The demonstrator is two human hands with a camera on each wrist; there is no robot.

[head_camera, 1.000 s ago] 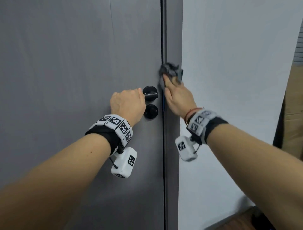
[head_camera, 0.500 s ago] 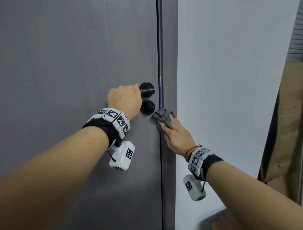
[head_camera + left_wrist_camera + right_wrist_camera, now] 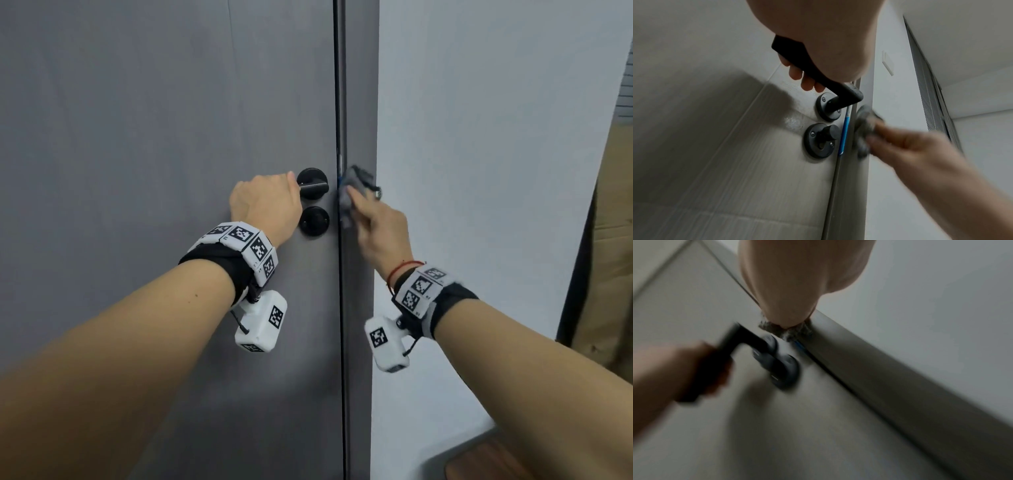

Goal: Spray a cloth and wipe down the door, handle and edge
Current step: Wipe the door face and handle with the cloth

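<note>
A grey door (image 3: 137,137) fills the left of the head view. My left hand (image 3: 265,202) grips its black lever handle (image 3: 313,185); in the left wrist view the fingers (image 3: 807,81) curl under the lever (image 3: 818,76). A round black lock knob (image 3: 314,221) sits just below. My right hand (image 3: 375,219) presses a grey cloth (image 3: 356,186) against the door's edge (image 3: 340,102) and the frame (image 3: 359,102), level with the handle. The cloth (image 3: 865,123) shows blurred beside a blue strip (image 3: 844,129) in the gap. Which way the right fingers lie is hidden by the cloth.
A pale wall (image 3: 479,171) stands to the right of the frame. Brown cardboard (image 3: 613,240) leans at the far right. A strip of wooden floor (image 3: 486,462) shows at the bottom right. A white switch plate (image 3: 888,62) is on the wall higher up.
My right hand and the cloth went down the door's edge from above the handle to below it, then back up to handle height. My left hand has stayed on the lever.
</note>
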